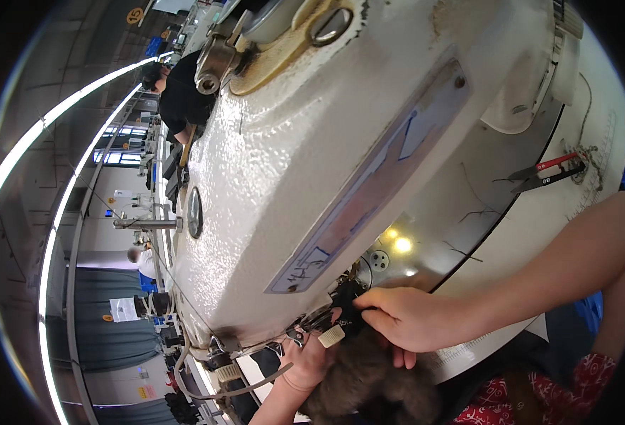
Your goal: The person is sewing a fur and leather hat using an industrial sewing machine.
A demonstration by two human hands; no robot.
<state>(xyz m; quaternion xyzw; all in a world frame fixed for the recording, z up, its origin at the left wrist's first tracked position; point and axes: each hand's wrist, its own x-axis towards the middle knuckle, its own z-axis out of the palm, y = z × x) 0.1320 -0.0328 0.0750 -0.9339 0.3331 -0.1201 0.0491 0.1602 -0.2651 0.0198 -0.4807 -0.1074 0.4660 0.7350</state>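
Observation:
A white sewing machine [277, 177] fills the middle of the view. Below its head lies a piece of dark cloth with brown-grey fur [362, 382], gathered close to the needle area. My right hand [411, 319] comes in from the right, thumb and forefinger pinched on the black edge of this furry cloth. My left hand [309, 361] reaches up from the lower edge, its fingers closed at the cloth's other side. Machine parts and a cream knob [331, 336] partly cover those fingers. The needle itself is hidden.
Red-handled thread snips [553, 166] lie on the white table [603, 156], with loose threads around. A lamp [401, 245] lights the metal bed plate. Another person in black [185, 92] bends over work at far left, and more machines stand behind.

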